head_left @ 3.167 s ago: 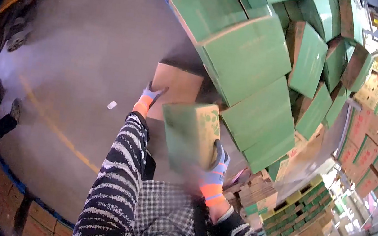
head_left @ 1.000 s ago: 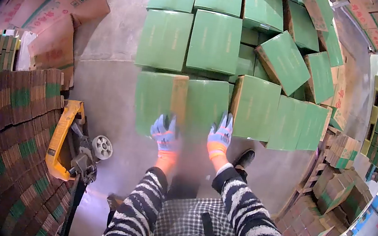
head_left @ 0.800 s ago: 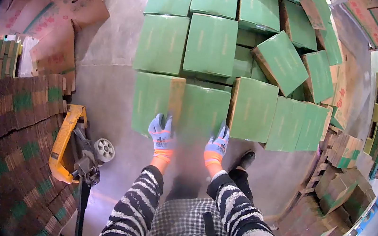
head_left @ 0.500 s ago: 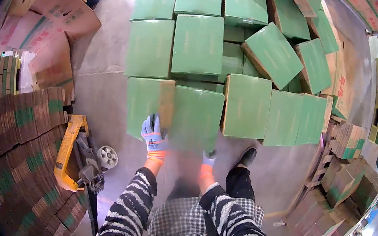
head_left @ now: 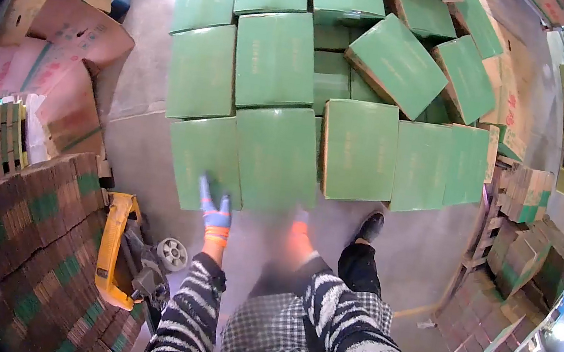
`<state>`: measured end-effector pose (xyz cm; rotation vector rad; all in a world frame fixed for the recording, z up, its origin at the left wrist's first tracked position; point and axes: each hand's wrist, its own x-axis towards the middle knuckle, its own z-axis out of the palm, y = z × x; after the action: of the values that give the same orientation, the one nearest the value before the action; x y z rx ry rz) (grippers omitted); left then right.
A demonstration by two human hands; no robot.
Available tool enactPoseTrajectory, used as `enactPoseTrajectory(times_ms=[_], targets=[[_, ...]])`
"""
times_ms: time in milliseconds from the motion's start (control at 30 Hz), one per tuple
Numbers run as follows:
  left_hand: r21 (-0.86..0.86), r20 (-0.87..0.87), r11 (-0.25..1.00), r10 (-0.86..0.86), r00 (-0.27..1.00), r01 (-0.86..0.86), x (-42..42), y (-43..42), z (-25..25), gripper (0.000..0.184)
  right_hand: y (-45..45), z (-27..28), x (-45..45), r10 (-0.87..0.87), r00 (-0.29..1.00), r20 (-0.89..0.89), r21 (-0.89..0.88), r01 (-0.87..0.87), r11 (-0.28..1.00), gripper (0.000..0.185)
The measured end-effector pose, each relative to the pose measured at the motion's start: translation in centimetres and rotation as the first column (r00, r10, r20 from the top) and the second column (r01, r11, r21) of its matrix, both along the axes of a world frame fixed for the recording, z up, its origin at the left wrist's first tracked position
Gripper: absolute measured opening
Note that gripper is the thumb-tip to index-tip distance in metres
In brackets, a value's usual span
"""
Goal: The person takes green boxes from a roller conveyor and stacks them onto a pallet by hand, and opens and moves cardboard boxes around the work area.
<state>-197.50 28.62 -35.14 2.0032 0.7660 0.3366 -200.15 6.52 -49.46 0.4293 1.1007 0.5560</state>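
Observation:
My left hand (head_left: 216, 211), in a grey-blue glove with an orange cuff, lies at the near edge of a green carton (head_left: 201, 155). Its fingers are spread over the carton top, near the seam with a neighbouring green carton (head_left: 277, 150). At that second carton's near right corner is my right hand (head_left: 299, 229), also gloved with an orange cuff. It is blurred, and its fingers are partly hidden by the carton edge. The two cartons sit side by side, touching or nearly so.
More green cartons (head_left: 275, 57) stand behind, one lying askew (head_left: 397, 66). A yellow-handled pallet jack (head_left: 117, 250) and stacked flat cardboard (head_left: 47, 230) are at left. My shoe (head_left: 371, 225) is near the front cartons; cardboard boxes (head_left: 516, 267) stand at right.
The second carton has shifted left against its neighbour, covering the brown strip seen between them. Both hands moved slightly left; the left hand's fingers spread wider. The whole view has shifted a little.

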Motion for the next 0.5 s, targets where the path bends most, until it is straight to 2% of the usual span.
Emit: enactPoseTrajectory(times_ms=[33, 67, 100, 133, 167, 200, 233, 267, 300, 333, 367, 400, 433, 467, 500], targets=[[0.108, 0.029, 0.988, 0.106, 0.994, -0.108, -0.4, 0.3, 0.9, 0.065, 0.2, 1.3, 0.8, 0.364, 0.896, 0.253, -0.266, -0.297, 0.917, 0.044], [-0.029, 0.052, 0.933, 0.360, 0.932, -0.359, -1.3, 0.2, 0.5, 0.068, 0.1, 3.7, 1.7, 0.626, 0.698, 0.348, -0.446, -0.464, 0.765, 0.049], [-0.176, 0.086, 0.795, 0.601, 0.795, -0.581, -2.3, 0.2, 0.1, 0.070, -0.3, 6.7, 2.9, 0.832, 0.412, 0.372, -0.629, -0.547, 0.552, 0.054], [-0.236, -0.058, 0.619, 0.761, 0.647, -0.749, -3.7, 0.7, -1.9, 0.067, -0.6, 10.1, 4.1, 0.936, 0.096, 0.339, -0.772, -0.541, 0.334, 0.058], [-0.581, -0.091, 0.501, 0.743, 0.663, -0.642, -5.3, 0.6, -4.1, 0.065, -0.8, 13.9, 5.6, 0.941, -0.153, 0.303, -0.840, -0.510, 0.187, 0.063], [-0.741, -0.281, 0.284, 0.692, 0.665, -0.608, -4.3, -0.8, -1.7, 0.064, -1.5, 17.5, 7.7, 0.905, -0.292, 0.309, -0.837, -0.536, 0.113, 0.068], [-0.823, -0.447, 0.029, 0.585, 0.677, -0.568, -3.2, -2.0, 0.6, 0.063, -1.9, 21.4, 10.3, 0.868, -0.294, 0.400, -0.674, -0.737, 0.061, 0.068], [-0.881, -0.342, 0.081, 0.570, 0.747, -0.465, -2.7, -2.4, -0.3, 0.064, -4.3, 21.4, 13.8, 0.932, -0.195, 0.304, -0.842, -0.512, 0.168, 0.064], [-0.924, -0.231, 0.132, 0.553, 0.801, -0.358, -2.6, -2.2, -1.9, 0.066, -6.7, 21.3, 17.3, 0.979, -0.098, 0.176, -0.974, -0.164, 0.158, 0.060], [-0.906, -0.217, 0.193, 0.554, 0.804, -0.377, -2.8, -2.1, -2.4, 0.067, -9.1, 21.1, 20.8, 1.000, 0.012, 0.025, -0.987, 0.158, 0.023, 0.056], [-0.883, -0.204, 0.252, 0.555, 0.806, -0.397, -2.9, -2.1, -2.9, 0.068, -11.6, 21.0, 25.8, 0.979, 0.203, -0.033, -0.957, 0.275, -0.089, 0.057], [-0.790, -0.274, 0.314, 0.588, 0.761, -0.527, -3.2, -2.2, -2.8, 0.069, -14.1, 21.0, 30.8, 0.918, 0.388, -0.082, -0.902, 0.362, -0.234, 0.060], [-0.678, -0.329, 0.366, 0.624, 0.708, -0.638, -3.0, -2.5, -3.0, 0.070, -16.2, 18.6, 35.5, 0.794, 0.608, -0.020, -0.738, 0.527, -0.421, 0.083], [-0.497, -0.215, 0.599, 0.616, 0.758, -0.628, -2.2, -3.5, -2.1, 0.073, -19.6, 15.4, 40.4, 0.704, 0.704, -0.094, -0.784, 0.383, -0.488, 0.098], [-0.235, -0.130, 0.754, 0.601, 0.789, -0.613, -1.5, -4.5, -1.4, 0.075, -23.4, 12.3, 44.5, 0.739, 0.655, -0.157, -0.830, 0.318, -0.458, 0.107]])
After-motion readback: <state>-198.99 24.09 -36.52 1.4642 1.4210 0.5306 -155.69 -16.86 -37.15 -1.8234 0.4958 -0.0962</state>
